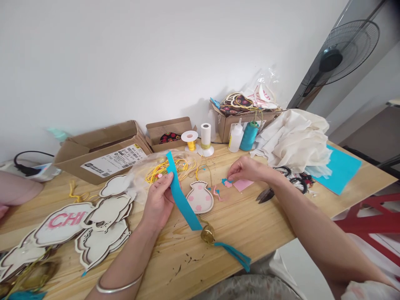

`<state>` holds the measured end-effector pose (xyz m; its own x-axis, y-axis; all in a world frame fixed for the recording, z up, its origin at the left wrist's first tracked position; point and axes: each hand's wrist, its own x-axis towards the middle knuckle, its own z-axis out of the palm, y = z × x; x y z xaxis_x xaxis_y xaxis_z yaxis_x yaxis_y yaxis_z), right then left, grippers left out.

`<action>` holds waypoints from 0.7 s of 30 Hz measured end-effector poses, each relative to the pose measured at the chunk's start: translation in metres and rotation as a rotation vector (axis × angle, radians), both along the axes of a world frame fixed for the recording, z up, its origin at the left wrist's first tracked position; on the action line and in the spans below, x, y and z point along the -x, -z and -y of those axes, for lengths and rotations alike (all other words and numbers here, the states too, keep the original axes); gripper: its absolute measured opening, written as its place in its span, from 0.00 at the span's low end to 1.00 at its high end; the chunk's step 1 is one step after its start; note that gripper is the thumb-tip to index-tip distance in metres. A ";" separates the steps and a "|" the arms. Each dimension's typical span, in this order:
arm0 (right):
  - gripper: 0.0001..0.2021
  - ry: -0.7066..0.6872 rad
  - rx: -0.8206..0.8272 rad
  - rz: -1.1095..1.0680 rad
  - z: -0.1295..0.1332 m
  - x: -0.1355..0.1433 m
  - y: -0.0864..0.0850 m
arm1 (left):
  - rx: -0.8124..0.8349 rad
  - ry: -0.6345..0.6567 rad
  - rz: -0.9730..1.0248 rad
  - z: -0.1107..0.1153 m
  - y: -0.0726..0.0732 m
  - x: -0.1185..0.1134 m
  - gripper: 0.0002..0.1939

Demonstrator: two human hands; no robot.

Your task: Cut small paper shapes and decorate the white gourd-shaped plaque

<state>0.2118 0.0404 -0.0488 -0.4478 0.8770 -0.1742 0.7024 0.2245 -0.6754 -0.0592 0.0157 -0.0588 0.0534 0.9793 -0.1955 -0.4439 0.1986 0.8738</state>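
Observation:
My left hand (160,200) grips a long blue strip (184,204), paper or felt, between thumb and fingers above the table. The fingers of my right hand (245,168) are closed at small blue and pink flower-shaped cutouts (227,183) by a pink square (243,185). Between the hands lies a pouch-shaped ornament (200,198) with pink dots on white and a wooden rim. Below it are a brass bell (208,234) and a blue tassel (234,255). Small pink scraps (216,191) rest beside the ornament.
Black-handled scissors (265,195) lie under my right forearm. Cardboard boxes (103,152), thread spools (190,139), a glue bottle (236,137) and blue thread (249,136) line the back. White cloth (293,135) and a blue sheet (340,171) are right; wooden-framed ornaments (103,246) lie left.

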 end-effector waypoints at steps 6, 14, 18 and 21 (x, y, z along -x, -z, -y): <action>0.11 0.095 -0.127 -0.091 -0.002 0.007 0.005 | 0.013 -0.019 -0.006 0.000 0.000 -0.001 0.12; 0.10 0.057 -0.211 -0.054 -0.003 0.008 0.004 | 0.008 -0.029 -0.022 -0.001 0.000 -0.002 0.12; 0.09 -0.108 -0.127 0.058 0.002 0.011 -0.002 | 0.009 -0.032 -0.018 -0.001 0.000 -0.001 0.12; 0.08 -0.081 -0.165 0.034 0.002 0.015 0.001 | -0.001 -0.013 -0.038 -0.002 0.004 0.001 0.12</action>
<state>0.1971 0.0386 -0.0502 -0.5147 0.8561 -0.0473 0.6992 0.3872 -0.6010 -0.0602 0.0179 -0.0625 0.0331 0.9800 -0.1960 -0.4134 0.1920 0.8901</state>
